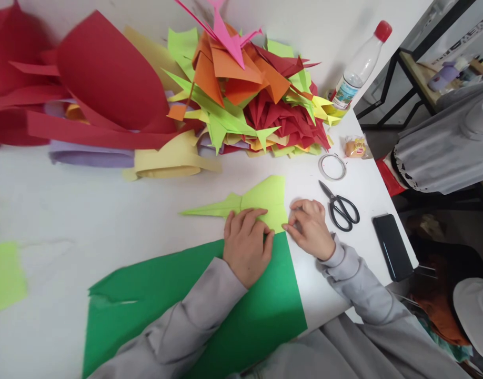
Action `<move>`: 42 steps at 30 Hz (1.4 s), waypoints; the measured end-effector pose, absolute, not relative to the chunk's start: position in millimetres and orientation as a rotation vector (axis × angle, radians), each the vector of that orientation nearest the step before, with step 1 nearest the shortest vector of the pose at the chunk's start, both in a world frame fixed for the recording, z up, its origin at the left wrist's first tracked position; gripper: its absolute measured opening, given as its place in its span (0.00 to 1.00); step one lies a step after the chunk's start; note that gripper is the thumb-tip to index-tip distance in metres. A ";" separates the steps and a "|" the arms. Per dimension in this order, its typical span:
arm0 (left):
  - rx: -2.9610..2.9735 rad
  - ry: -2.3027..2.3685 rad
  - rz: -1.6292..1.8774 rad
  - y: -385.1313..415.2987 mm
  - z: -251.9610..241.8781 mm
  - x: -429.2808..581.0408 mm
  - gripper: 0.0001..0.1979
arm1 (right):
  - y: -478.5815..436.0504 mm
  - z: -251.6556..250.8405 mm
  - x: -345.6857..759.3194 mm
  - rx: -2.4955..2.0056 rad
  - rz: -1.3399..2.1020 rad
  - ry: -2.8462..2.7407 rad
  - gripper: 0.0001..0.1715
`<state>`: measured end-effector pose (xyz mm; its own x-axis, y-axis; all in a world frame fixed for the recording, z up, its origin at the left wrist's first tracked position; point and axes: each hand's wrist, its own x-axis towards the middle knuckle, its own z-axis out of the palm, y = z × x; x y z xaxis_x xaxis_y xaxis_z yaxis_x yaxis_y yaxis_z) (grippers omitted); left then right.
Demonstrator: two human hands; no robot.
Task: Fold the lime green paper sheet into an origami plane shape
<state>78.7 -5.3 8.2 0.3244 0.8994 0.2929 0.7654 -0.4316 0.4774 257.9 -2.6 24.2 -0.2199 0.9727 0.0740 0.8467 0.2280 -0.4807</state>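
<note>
A piece of lime-green paper [265, 197], folded into a long point on the left and a wide tail on the right, lies on the white table. My left hand [247, 242] rests over its lower edge, fingers bent and lying on the paper. At the tail's lower right corner, my right hand [310, 229] has its thumb and forefinger pinched together on the paper edge. Beneath my left hand and forearm spreads a large green sheet [257, 310], partly covered by my sleeve.
Black scissors [344, 211], a tape roll [332, 167], a wrapped snack [355, 147] and a phone [392, 247] lie to the right. A bottle [355, 68] stands behind. Folded paper shapes [233, 79] and red paper [111, 73] are piled at the back. A lime sheet [7, 276] lies left.
</note>
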 end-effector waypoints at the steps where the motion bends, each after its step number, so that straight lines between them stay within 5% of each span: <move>1: 2.348 1.509 0.758 -5.2 8.2 78.7 0.07 | -2.1 24.5 259.2 -1.676 0.500 -2.139 0.07; 13: 2.373 1.513 0.731 -6.2 7.0 77.5 0.07 | -0.7 24.6 260.0 -1.693 0.497 -2.164 0.11; 30: 2.370 1.525 0.696 -5.8 9.7 79.2 0.08 | 3.3 24.0 271.3 -1.584 0.675 -2.075 0.02; 35: 2.353 1.521 0.699 -5.6 9.0 80.0 0.08 | 1.4 22.9 259.3 -1.693 0.502 -2.093 0.14; 42: 2.291 1.485 0.709 -6.5 6.2 76.1 0.05 | 1.3 22.5 255.4 -1.766 0.510 -2.062 0.15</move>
<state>76.1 -6.5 6.2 0.3367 0.9126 0.2317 0.7539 -0.4088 0.5144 255.4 1.3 22.5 -0.1408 0.9888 0.0488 0.8522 0.1461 -0.5024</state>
